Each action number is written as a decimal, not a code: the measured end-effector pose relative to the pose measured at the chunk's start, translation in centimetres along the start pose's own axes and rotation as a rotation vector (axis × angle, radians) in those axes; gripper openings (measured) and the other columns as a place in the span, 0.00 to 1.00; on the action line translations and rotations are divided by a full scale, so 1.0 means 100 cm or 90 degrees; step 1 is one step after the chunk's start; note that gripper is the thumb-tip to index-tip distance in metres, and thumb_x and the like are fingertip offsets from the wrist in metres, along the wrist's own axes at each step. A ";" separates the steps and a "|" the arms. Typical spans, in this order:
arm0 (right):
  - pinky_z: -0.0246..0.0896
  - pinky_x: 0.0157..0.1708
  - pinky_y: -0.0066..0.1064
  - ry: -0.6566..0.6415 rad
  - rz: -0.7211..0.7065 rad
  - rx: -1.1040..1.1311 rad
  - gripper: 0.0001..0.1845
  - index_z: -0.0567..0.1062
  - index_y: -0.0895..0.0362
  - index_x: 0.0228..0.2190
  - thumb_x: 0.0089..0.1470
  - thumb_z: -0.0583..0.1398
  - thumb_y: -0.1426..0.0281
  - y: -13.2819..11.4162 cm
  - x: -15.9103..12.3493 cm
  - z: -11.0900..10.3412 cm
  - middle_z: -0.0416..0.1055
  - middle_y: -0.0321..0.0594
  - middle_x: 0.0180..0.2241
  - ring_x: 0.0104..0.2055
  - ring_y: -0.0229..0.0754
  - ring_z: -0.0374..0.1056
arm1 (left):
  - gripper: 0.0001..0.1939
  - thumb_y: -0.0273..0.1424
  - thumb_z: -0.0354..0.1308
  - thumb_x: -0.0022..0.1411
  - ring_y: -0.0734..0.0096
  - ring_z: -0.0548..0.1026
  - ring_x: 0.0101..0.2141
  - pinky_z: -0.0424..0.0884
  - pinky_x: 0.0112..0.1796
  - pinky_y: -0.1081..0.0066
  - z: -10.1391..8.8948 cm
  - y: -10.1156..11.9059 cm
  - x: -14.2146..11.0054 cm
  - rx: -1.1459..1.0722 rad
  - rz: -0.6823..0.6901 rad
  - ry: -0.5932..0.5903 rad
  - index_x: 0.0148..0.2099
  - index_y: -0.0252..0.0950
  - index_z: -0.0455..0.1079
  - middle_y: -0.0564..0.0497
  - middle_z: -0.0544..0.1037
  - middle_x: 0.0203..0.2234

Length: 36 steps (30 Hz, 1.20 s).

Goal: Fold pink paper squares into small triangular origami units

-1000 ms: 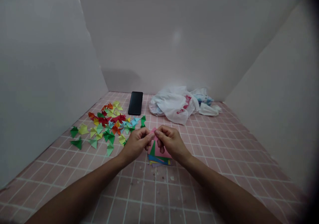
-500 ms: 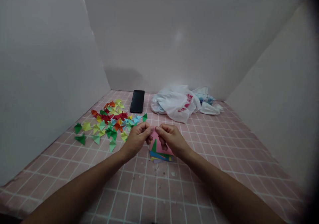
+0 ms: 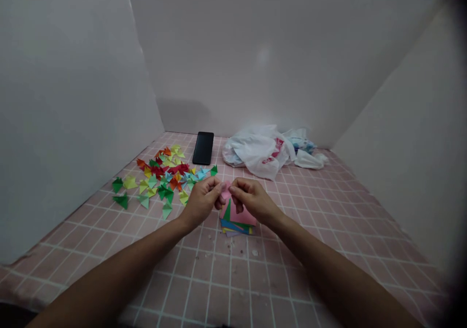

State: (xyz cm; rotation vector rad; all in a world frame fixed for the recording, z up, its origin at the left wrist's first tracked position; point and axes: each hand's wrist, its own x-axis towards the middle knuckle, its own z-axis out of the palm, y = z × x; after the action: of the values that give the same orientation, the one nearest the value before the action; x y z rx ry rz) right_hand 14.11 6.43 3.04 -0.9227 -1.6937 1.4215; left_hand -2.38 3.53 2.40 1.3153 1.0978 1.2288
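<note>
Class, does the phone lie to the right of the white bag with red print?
No, the phone lies to the left of the white bag with red print.

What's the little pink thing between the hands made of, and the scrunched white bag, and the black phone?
Small pink piece: probably thin matte paper; its dull, even colour resembles the stacked coloured sheets.
Crumpled white bag with red print: likely thin plastic, softly wrinkled and slightly see-through.
Flat black rectangular phone: perhaps smooth glass in front, its face dark and even; the back is hidden.
</note>
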 end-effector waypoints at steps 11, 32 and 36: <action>0.57 0.17 0.22 0.007 -0.045 0.041 0.20 0.68 0.57 0.23 0.54 0.64 0.55 0.011 0.000 0.007 0.66 0.30 0.18 0.16 0.31 0.63 | 0.17 0.44 0.61 0.61 0.77 0.72 0.20 0.69 0.23 0.77 0.006 -0.004 -0.005 -0.010 0.049 0.031 0.32 0.33 0.68 0.54 0.74 0.21; 0.60 0.17 0.24 0.039 -0.068 0.104 0.16 0.66 0.55 0.25 0.53 0.64 0.59 0.009 -0.003 0.019 0.67 0.29 0.20 0.16 0.32 0.65 | 0.16 0.40 0.59 0.63 0.76 0.72 0.20 0.69 0.24 0.76 0.004 0.000 -0.006 0.018 0.113 0.097 0.29 0.34 0.68 0.56 0.72 0.19; 0.62 0.18 0.24 0.093 -0.083 0.131 0.13 0.67 0.56 0.28 0.54 0.63 0.61 0.008 -0.002 0.017 0.69 0.30 0.23 0.17 0.31 0.65 | 0.13 0.38 0.63 0.59 0.76 0.72 0.21 0.71 0.25 0.75 0.005 0.000 -0.006 -0.012 0.103 0.091 0.30 0.34 0.69 0.56 0.73 0.21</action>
State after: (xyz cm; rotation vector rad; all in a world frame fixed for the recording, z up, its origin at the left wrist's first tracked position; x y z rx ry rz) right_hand 12.79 5.60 2.05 -0.7683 -1.4438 1.3758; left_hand -1.90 2.92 2.32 1.3396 1.0928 1.4678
